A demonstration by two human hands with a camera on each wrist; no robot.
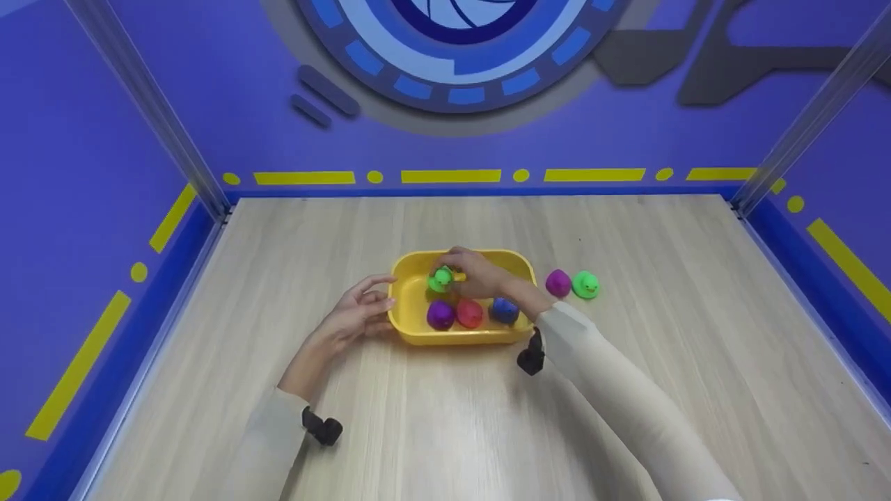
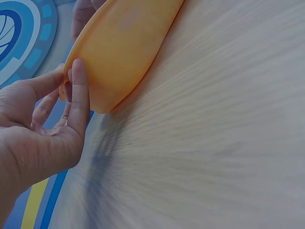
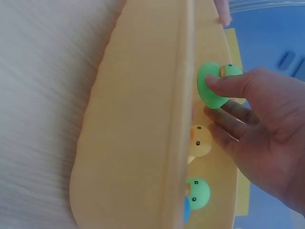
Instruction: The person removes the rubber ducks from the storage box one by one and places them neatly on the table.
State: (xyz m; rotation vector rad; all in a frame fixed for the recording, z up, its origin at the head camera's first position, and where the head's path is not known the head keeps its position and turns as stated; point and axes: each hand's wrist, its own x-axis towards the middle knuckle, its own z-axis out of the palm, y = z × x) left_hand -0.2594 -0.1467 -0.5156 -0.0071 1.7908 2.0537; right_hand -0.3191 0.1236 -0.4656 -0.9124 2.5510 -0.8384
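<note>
A yellow tub sits mid-table with small rubber ducks inside. My right hand reaches over it and pinches a green rubber duck between thumb and fingers, above the tub's floor. My left hand holds the tub's left end, with fingertips at the rim. Along the tub's near side lie a purple duck, a red-pink duck and a blue duck. In the right wrist view, a yellow duck and another green duck show below the hand.
To the right of the tub, a purple duck and a green duck lie side by side on the wooden table. Blue printed panels enclose the table at the back and both sides.
</note>
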